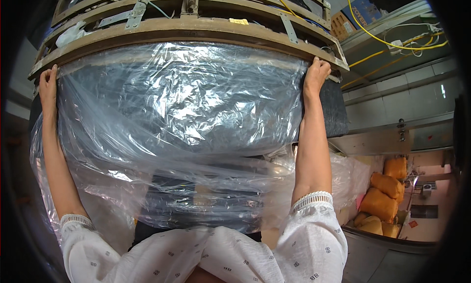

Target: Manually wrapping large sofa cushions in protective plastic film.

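A wide sheet of clear plastic film [196,101] stretches between my hands, over a dark surface, and hangs down in folds toward my body. My left hand [48,89] pinches its upper left edge beside the end of a wooden frame [191,33]. At the upper right corner, my right hand [316,77] has its fingers closed on the same film, close under the frame's front rail. Both arms reach far forward, nearly straight. Light glares off the crinkled plastic and hides part of what lies beneath.
Metal brackets [136,14] and thin cables are fixed on the wooden frame. Yellow cables [373,38] loop at the upper right, near a blue box [360,11]. Stuffed orange bags [382,204] lie at the right on the floor side. More loose plastic [343,177] bunches beside my right arm.
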{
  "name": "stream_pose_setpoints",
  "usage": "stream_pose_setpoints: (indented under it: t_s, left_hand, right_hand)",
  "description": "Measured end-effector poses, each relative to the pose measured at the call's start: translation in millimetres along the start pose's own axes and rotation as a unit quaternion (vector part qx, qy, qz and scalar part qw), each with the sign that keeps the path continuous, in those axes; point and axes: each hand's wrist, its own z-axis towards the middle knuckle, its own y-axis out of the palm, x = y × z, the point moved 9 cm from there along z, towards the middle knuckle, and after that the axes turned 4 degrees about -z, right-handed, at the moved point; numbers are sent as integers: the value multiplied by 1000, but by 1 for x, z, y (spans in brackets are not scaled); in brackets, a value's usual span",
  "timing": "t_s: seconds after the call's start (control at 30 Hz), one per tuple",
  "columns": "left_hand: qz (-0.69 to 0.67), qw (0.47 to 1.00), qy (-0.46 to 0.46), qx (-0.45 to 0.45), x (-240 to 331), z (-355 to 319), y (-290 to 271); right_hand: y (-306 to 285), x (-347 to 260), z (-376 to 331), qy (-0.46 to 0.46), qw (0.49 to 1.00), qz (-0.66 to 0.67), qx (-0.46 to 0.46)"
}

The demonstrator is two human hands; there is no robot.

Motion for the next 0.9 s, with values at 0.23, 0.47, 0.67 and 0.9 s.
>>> stream_pose_setpoints:
  t_s: [0.23, 0.47, 0.67, 0.9]
  left_hand:
    - [156, 981, 109, -25, 26, -20, 13]
    - [56, 992, 80, -83, 10, -52, -42]
    - [62, 969, 140, -195, 129, -126, 40]
    - [-79, 937, 296, -170, 251, -178, 190]
  right_hand:
    - [14, 16, 8, 3, 987, -148, -57]
    - [-41, -39, -60, -201, 964, 50, -170]
    - [-145, 22, -28, -140, 977, -144, -66]
    - [-104, -168, -171, -391, 890, 4, -233]
